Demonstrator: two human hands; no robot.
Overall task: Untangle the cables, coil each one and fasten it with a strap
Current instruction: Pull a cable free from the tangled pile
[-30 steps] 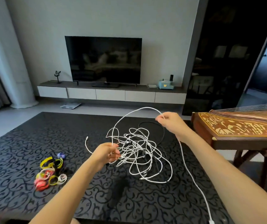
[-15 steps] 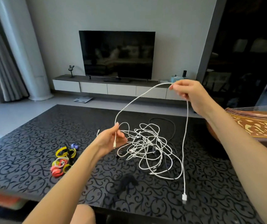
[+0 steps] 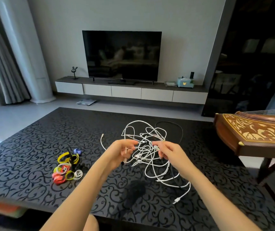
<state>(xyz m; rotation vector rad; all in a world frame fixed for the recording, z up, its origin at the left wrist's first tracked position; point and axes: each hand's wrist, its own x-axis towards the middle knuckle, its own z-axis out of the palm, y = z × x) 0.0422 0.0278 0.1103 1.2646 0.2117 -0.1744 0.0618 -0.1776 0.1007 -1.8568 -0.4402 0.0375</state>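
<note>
The tangle of white cables (image 3: 150, 152) lay on the black desk (image 3: 33, 147), a black cable (image 3: 180, 129) looping behind it. The left hand (image 3: 122, 153) held one white strand, its fingers (image 3: 132, 142) closed on it, a plug hanging below. The fingers (image 3: 156, 144) of the right hand (image 3: 170, 151) pinched another strand in the tangle. To do this step well, I think the person should follow one cable from its free end and pull loops out gently, never tight. The coloured straps (image 3: 66, 167) waited at the left, well apart.
</note>
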